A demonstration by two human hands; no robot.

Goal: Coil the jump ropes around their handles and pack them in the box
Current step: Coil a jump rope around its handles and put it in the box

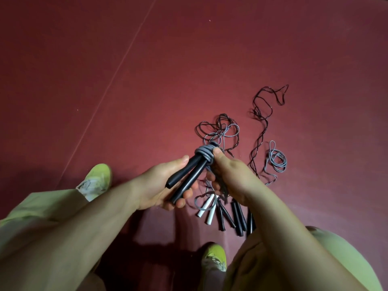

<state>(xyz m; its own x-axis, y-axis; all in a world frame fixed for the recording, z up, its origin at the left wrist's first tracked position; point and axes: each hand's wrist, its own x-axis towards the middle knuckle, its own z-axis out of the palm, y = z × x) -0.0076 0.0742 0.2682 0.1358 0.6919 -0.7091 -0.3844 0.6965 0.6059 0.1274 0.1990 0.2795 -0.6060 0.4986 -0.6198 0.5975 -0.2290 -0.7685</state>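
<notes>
My left hand grips two black jump-rope handles held side by side, their top ends pointing away from me. Grey rope is coiled around the upper ends of the handles. My right hand pinches the grey rope at the coil, thumb up beside it. Below my hands, on the red floor, lie two white handles and several black handles. Loose dark and grey ropes lie tangled beyond. No box is in view.
A long dark rope snakes across the floor to the right, with a small grey rope bundle beside it. My two yellow-green shoes and light trouser legs frame the bottom. A pale line crosses the floor at left.
</notes>
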